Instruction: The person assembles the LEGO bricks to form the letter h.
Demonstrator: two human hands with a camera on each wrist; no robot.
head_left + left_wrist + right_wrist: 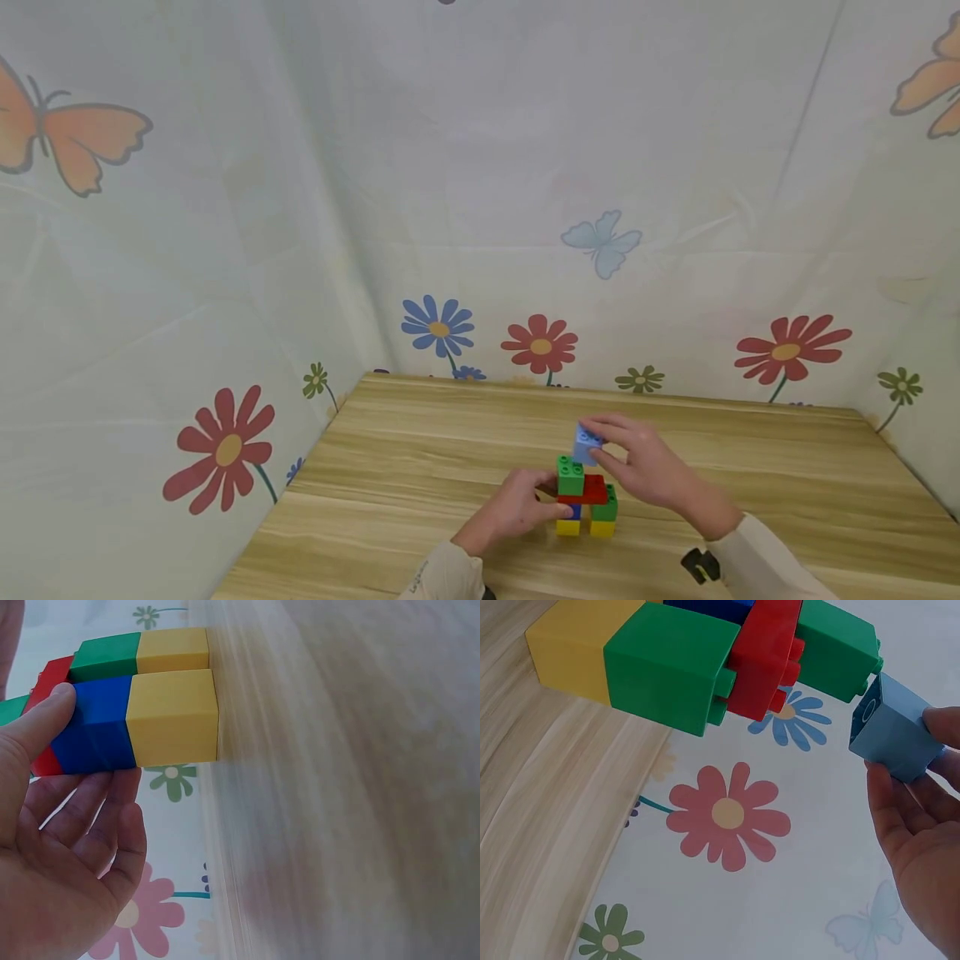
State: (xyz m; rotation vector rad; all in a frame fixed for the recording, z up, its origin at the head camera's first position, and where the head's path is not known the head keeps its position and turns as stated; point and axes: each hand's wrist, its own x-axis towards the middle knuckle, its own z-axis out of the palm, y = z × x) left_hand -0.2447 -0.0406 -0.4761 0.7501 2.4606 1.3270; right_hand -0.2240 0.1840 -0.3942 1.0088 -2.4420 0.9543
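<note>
A small building of toy bricks stands on the wooden table. Two yellow bricks (172,720) form its base, one under a dark blue brick (97,724) and the other under a green brick (667,667). Across both lies a red brick (595,490), with another green brick (570,481) on its left end. My left hand (517,504) grips the building from the left, thumb on the dark blue and red bricks. Between thumb and fingers, my right hand (648,467) pinches a light blue brick (900,727). It is held tilted, close to the studs of the top green brick.
The wooden table (420,450) reaches back to a pale curtain (480,183) printed with flowers and butterflies. The same cloth hangs along the left side. A black strap piece (701,566) shows at the right sleeve (765,560).
</note>
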